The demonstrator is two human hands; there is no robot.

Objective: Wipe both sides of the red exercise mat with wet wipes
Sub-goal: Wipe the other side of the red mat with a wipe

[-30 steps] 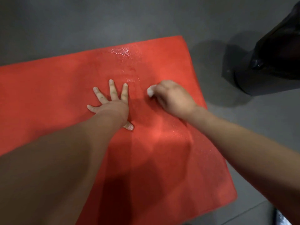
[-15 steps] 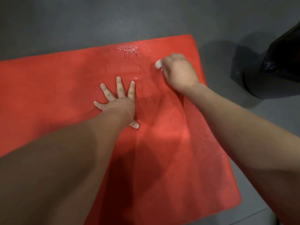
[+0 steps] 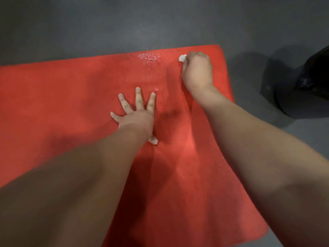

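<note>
The red exercise mat (image 3: 71, 97) lies flat on the grey floor and fills most of the view. My left hand (image 3: 137, 114) presses flat on its middle with the fingers spread. My right hand (image 3: 197, 72) is curled round a white wet wipe (image 3: 182, 58), of which only a small bit shows at the fingertips. That hand sits on the mat near its far right corner. A wet, shiny patch (image 3: 149, 57) glistens on the mat just left of the wipe.
A black bin lined with a dark bag (image 3: 306, 91) stands on the grey floor (image 3: 124, 24) to the right of the mat. Bare floor surrounds the mat at the far side and right.
My right hand has slid the wipe away from me, from beside my left hand toward the mat's far right corner. My left hand has stayed pressed on the mat.
</note>
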